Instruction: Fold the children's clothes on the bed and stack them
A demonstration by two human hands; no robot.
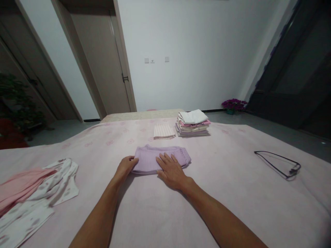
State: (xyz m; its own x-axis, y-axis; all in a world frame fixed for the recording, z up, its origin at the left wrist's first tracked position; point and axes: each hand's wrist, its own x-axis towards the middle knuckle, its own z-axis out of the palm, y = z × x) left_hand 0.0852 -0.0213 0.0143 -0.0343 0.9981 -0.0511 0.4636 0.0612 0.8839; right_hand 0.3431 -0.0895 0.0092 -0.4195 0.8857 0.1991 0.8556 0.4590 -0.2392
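Note:
A lilac ribbed knit garment (148, 160), folded into a flat rectangle, lies on the bed in front of me. My left hand (126, 164) pinches its left edge, thumb on top; the undersides of the fingers are hidden. Flat on the right half of the knit rests my right hand (171, 170), fingers stretched out and spread. Just beyond is a folded striped cloth (163, 131), cream with thin dark lines. To its right stands a stack of folded clothes (193, 123), white on top with pink, cream and lilac layers below.
Rumpled on the left are a salmon-pink garment (23, 184) and a white patterned one (55, 186). A black wire-like loop (278, 159) lies at right. The pale pink sheet (155, 213) covers the bed. Purple flowers (234, 104) stand on the floor beyond.

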